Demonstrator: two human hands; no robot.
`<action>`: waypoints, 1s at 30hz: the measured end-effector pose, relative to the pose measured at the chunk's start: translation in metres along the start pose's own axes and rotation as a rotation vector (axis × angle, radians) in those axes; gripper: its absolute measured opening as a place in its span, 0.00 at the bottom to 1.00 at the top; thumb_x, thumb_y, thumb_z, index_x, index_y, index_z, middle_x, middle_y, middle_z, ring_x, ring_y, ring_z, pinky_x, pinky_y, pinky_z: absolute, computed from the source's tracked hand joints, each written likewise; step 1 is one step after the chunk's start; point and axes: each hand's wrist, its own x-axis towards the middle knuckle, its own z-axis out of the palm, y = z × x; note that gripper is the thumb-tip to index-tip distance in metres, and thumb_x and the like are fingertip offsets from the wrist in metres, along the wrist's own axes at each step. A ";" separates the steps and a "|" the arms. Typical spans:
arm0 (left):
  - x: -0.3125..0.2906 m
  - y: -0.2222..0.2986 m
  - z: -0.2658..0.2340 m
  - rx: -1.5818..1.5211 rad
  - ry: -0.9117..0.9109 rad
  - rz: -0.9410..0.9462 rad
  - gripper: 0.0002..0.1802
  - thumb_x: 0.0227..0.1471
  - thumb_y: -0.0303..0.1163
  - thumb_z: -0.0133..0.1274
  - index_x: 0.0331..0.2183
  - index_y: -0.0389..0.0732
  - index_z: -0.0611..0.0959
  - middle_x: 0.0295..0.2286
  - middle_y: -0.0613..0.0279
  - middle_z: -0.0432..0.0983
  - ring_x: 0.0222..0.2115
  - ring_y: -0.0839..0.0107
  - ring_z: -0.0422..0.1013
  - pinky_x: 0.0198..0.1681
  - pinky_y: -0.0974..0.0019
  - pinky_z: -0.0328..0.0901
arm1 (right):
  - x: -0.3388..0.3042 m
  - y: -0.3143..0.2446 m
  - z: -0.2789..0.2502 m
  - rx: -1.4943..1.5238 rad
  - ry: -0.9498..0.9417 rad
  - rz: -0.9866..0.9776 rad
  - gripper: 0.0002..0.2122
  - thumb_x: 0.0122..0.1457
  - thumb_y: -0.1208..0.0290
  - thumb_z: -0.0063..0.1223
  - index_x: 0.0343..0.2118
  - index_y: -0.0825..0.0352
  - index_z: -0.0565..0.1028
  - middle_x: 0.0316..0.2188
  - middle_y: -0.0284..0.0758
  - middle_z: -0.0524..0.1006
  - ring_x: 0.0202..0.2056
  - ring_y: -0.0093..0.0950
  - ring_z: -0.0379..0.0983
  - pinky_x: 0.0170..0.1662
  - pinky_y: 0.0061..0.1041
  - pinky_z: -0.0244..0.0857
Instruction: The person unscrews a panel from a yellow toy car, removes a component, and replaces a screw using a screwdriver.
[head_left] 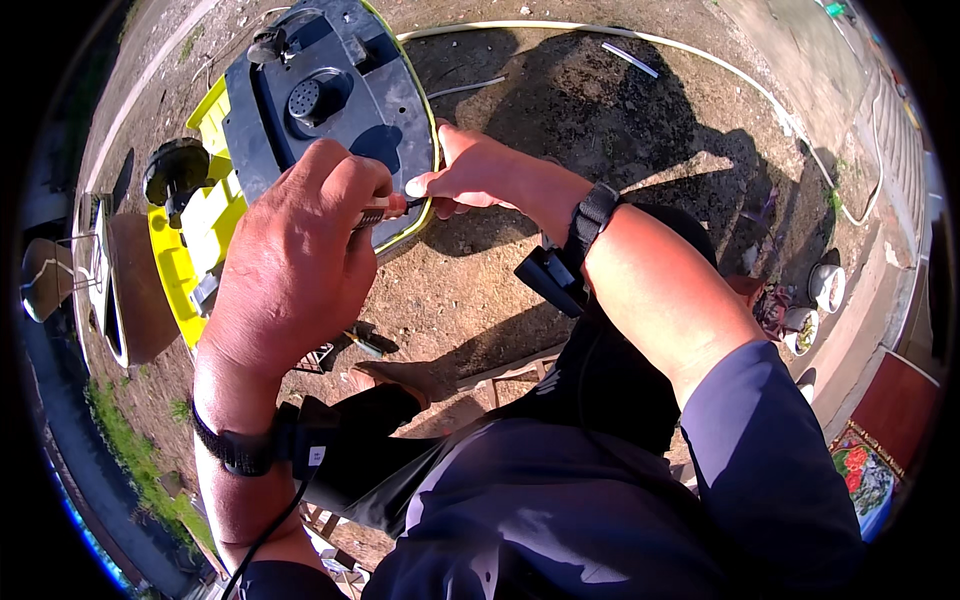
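Note:
A yellow plastic body [172, 262] with a dark grey panel [300, 135] stands in front of me, at the upper left. The panel has a round perforated grille and a yellow rim. My left hand [300, 235] is closed round the handle of a screwdriver [372, 215], its shaft pointing right toward the panel's edge. There my right hand [470, 172] grips the rim, thumb on top by the screwdriver's tip and fingers partly hidden beneath. Whether the tip sits in a screw I cannot make out. Each wrist wears a black strap with a small device.
A black wheel [176, 172] sits at the body's left side. A pale hose [640, 38] curves across the dirt ground. Two white pots [826, 288] stand at the right, near a concrete edge. Small tools [364, 344] lie below my left hand, by my foot [400, 378].

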 end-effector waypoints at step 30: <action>0.003 0.003 -0.006 0.040 -0.103 -0.136 0.15 0.51 0.32 0.63 0.40 0.40 0.78 0.33 0.53 0.79 0.34 0.54 0.78 0.36 0.58 0.71 | -0.001 -0.008 0.005 -0.038 0.038 0.055 0.30 0.57 0.73 0.63 0.57 0.71 0.56 0.36 0.45 0.76 0.23 0.29 0.77 0.24 0.27 0.75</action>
